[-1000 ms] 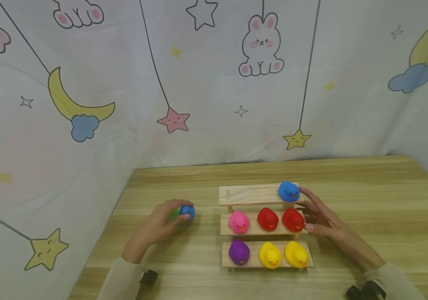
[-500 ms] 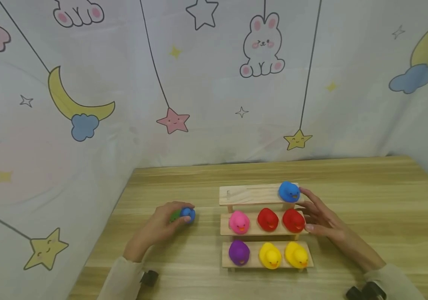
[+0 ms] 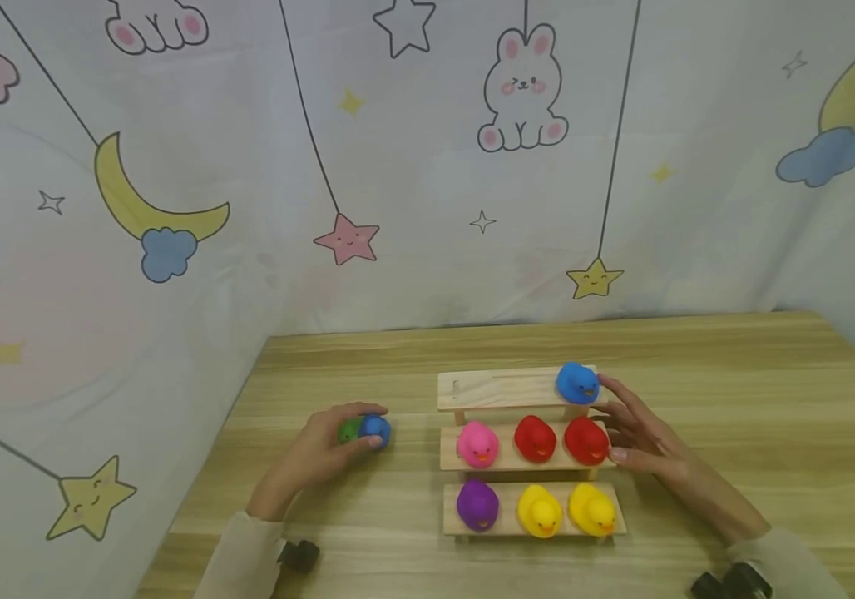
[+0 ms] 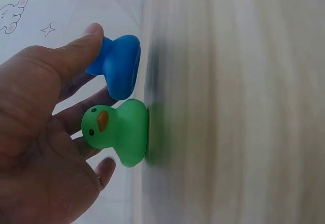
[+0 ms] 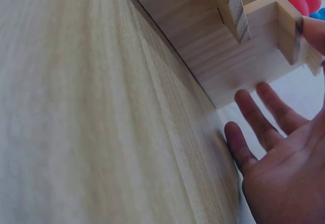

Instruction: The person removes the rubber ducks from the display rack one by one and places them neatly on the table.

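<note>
A blue rubber duck [image 3: 375,429] is pinched between the thumb and fingers of my left hand [image 3: 311,453], low over the table. Beside it, inside the curve of the same hand, a green rubber duck [image 4: 133,132] sits upright on the table. To the right stands a three-tier wooden rack [image 3: 502,391]. My right hand [image 3: 652,445] is at its right end, fingers extended, thumb touching a shelf edge near a red duck [image 3: 586,439]. Another blue duck [image 3: 578,383] occupies the right end of the top shelf.
The middle shelf also bears a pink duck [image 3: 478,444] and a second red duck [image 3: 536,438]. On the bottom shelf are a purple duck [image 3: 477,505] and two yellow ducks, one in the middle [image 3: 540,510] and one at right [image 3: 593,508]. A printed curtain [image 3: 427,166] hangs behind the table.
My left hand has shifted very slightly toward me with the blue duck, and more of the green duck shows. The right hand and the rack have stayed put.
</note>
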Demonstrator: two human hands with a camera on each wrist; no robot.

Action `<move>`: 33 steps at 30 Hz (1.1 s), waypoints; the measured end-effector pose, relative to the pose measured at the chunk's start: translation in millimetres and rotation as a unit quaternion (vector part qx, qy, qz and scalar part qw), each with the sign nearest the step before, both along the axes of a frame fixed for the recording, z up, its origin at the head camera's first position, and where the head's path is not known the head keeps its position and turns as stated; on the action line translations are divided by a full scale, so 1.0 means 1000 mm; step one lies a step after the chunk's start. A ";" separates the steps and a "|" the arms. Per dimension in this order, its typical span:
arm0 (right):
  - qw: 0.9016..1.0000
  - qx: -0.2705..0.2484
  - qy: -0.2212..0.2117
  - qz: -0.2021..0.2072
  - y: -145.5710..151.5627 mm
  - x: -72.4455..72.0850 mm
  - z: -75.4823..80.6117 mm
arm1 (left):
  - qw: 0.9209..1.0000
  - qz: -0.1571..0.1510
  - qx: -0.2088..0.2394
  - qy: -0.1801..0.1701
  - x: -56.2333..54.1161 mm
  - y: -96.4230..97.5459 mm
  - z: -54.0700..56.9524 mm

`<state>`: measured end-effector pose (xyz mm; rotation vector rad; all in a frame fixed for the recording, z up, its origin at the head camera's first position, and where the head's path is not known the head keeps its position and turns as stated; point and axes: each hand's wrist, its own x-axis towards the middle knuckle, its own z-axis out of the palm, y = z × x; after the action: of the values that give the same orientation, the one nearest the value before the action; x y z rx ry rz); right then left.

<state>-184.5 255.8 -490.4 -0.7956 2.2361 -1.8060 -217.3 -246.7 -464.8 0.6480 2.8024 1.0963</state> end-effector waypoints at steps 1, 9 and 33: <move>1.000 -0.001 -0.001 0.000 0.000 0.000 0.000 | 1.000 0.004 -0.002 -0.001 0.000 0.000 0.000; 1.000 0.001 -0.010 -0.002 0.000 0.000 0.000 | 0.999 0.047 -0.017 -0.015 -0.001 0.003 -0.004; 1.000 0.011 -0.022 -0.013 -0.001 0.000 0.003 | 0.998 0.058 -0.017 0.006 -0.001 0.005 -0.002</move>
<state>-184.7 255.1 -487.4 -0.7188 2.2444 -1.7891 -218.3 -242.1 -466.8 0.4970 2.8942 1.0628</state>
